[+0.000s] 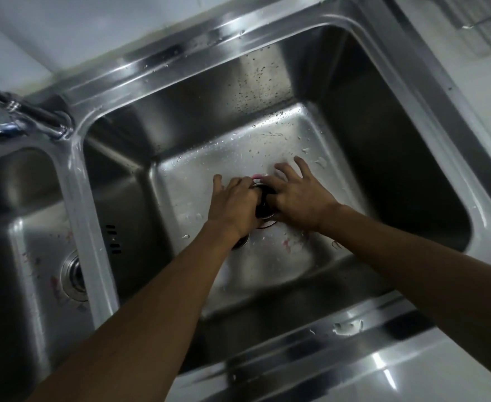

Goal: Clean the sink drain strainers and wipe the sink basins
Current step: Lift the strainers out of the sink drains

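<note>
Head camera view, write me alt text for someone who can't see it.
Both bare hands reach into the wet right basin of a double steel sink and meet at its drain strainer: the left hand curls over it, the right hand touches it with fingers spread. The left basin and the faucet show at left.

left forearm [163, 300], right forearm [412, 256] bare; left grip [234, 208], right grip [299, 198] bare.

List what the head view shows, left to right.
Chrome faucet → round steel drain strainer in the left basin → left hand → dark round drain strainer → right hand → grey wire rack.
</note>
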